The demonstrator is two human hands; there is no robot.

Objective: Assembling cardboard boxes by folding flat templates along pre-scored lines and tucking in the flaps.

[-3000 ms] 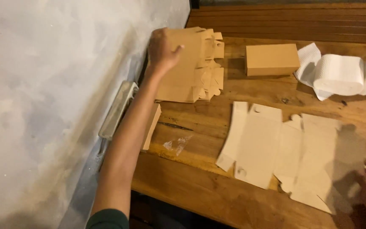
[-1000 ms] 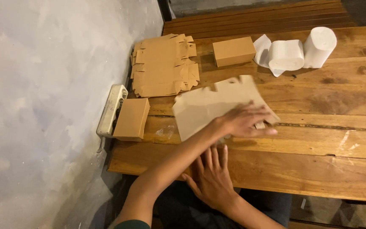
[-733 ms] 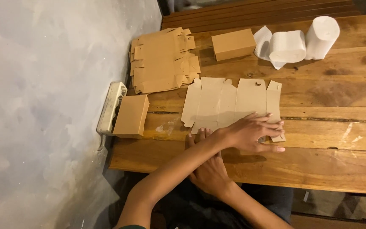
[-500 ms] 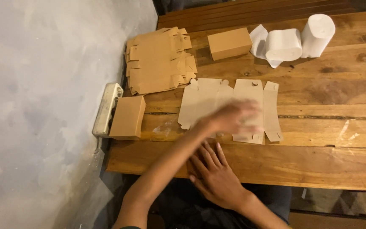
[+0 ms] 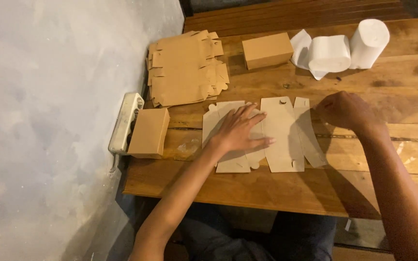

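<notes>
Cardboard blank (image 5: pixel 276 135) lies unfolded on the table (image 5: pixel 276 193), no flap raised yet. At far left, one folded box (image 5: pixel 148 132) stands finished. My left hand (image 5: pixel 238 130) presses it flat, fingers spread; my right hand (image 5: pixel 347 110) curls at its right edge.

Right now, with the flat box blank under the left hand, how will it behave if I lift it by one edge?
The flat box blank looks like thin scored cardboard, so it will probably sag and fold along its creases. It seems light, likely sliding on the smooth wooden table once the left hand lifts. Its small edge tabs may snag.
</notes>
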